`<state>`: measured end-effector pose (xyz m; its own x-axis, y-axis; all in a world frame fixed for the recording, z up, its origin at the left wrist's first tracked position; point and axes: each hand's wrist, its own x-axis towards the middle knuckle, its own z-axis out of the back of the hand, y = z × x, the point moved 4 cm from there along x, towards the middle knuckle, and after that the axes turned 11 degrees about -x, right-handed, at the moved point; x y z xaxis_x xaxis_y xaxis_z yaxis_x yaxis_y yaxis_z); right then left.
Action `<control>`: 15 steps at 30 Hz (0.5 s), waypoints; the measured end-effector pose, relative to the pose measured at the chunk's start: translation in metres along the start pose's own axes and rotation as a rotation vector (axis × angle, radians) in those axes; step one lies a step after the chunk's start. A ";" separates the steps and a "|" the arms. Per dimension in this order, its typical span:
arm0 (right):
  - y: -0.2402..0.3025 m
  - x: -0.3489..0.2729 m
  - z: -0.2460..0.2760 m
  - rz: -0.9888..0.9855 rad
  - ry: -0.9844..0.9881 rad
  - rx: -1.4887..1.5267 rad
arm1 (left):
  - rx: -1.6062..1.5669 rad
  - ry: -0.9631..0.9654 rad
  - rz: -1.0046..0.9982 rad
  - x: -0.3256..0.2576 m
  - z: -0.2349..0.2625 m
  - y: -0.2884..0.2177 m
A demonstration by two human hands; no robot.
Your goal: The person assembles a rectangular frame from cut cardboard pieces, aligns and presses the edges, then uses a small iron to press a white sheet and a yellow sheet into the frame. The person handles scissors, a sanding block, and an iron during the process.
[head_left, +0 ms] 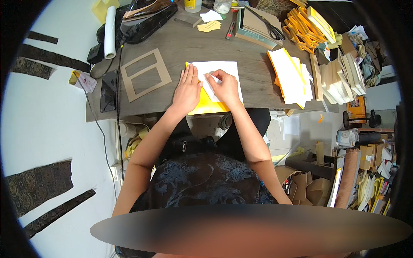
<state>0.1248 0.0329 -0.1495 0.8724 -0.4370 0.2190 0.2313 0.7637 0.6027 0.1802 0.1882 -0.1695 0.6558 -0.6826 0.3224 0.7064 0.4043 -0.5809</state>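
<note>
On the table's near edge lies a white sheet (228, 68) with a bright yellow sheet (205, 107) showing beneath it along a slanting edge. My left hand (187, 89) rests flat on the left side of these sheets, fingers stretched and close together. Over the white sheet, my right hand (225, 89) is closed in a pinch, its thumb and forefinger together near the slanting edge. Something small and pale shows at those fingertips; its kind is not clear. Left of my hands lies a brown cardboard frame (164, 77) with two rectangular openings.
A stack of white and orange sheets (287, 77) lies right, beside a wooden strip (316, 77) and pale blocks (337, 81). Black scissors (269, 26) rest on a box at the back, near a red-and-black cutter (231, 30). A black phone (109, 91) and cable (118, 81) lie left.
</note>
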 end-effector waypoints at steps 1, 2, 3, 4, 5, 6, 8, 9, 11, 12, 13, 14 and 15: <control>0.001 0.005 0.001 0.002 0.005 0.025 | 0.003 0.000 -0.002 0.002 -0.001 0.000; 0.002 0.009 0.001 0.000 0.013 0.054 | 0.008 0.006 -0.002 0.002 -0.001 0.000; 0.002 0.014 0.000 -0.002 0.020 0.082 | 0.012 0.012 -0.002 0.002 -0.001 -0.001; 0.000 0.019 -0.004 0.005 0.030 0.054 | 0.025 0.020 0.001 0.002 -0.003 0.000; 0.000 0.023 -0.007 -0.002 0.079 0.009 | 0.038 0.023 0.008 0.002 -0.004 0.002; 0.000 0.027 -0.009 -0.010 0.128 -0.035 | 0.051 0.026 0.014 0.002 -0.005 0.003; -0.003 0.026 -0.010 -0.019 0.109 -0.094 | 0.095 0.048 0.030 0.000 -0.007 0.004; -0.007 0.024 -0.007 -0.037 0.048 -0.096 | 0.116 0.059 0.039 0.000 -0.007 0.004; -0.018 0.018 0.005 -0.072 -0.070 -0.098 | 0.146 0.079 0.042 0.000 -0.009 0.004; -0.023 0.015 0.013 -0.082 -0.096 -0.087 | 0.161 0.090 0.045 -0.001 -0.010 0.005; -0.030 0.013 0.021 -0.106 -0.128 -0.111 | 0.171 0.096 0.049 -0.001 -0.010 0.005; -0.039 0.010 0.029 -0.133 -0.162 -0.135 | 0.180 0.106 0.049 -0.001 -0.010 0.005; -0.048 0.006 0.037 -0.161 -0.196 -0.159 | 0.189 0.115 0.050 -0.002 -0.009 0.004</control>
<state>0.1034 -0.0242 -0.1494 0.7228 -0.6302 0.2837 0.4379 0.7352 0.5174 0.1793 0.1851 -0.1795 0.6646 -0.7191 0.2031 0.7180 0.5393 -0.4400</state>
